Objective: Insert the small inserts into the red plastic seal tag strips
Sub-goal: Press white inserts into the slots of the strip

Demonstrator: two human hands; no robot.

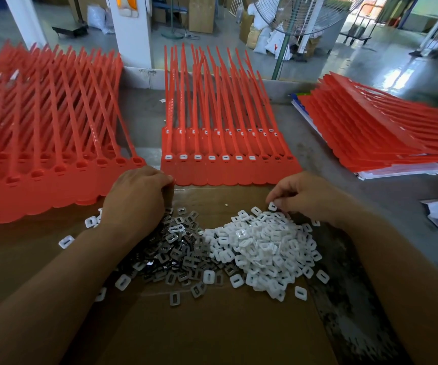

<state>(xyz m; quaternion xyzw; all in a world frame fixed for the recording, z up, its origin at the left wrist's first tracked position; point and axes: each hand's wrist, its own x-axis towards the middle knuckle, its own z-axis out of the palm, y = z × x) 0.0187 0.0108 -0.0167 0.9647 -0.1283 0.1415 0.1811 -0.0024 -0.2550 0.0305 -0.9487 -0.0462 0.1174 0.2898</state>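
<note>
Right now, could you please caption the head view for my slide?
Right hand pinches a white insert; left hand touches grey metal inserts, with red seal tag strips beyond.

The long plastic seal tag strips [228, 175] are bright red, some carrying a white slotted square [181, 156], the heap of small square plastic inserts [265, 248] is white, the heap of small metal inserts [175, 251] is shiny dark grey, and the flat cardboard sheet [225, 333] is plain brown.

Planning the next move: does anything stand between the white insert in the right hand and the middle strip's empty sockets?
Nothing visible does. The right hand pinches the white insert; only flat red tags lie before the empty sockets.
</note>
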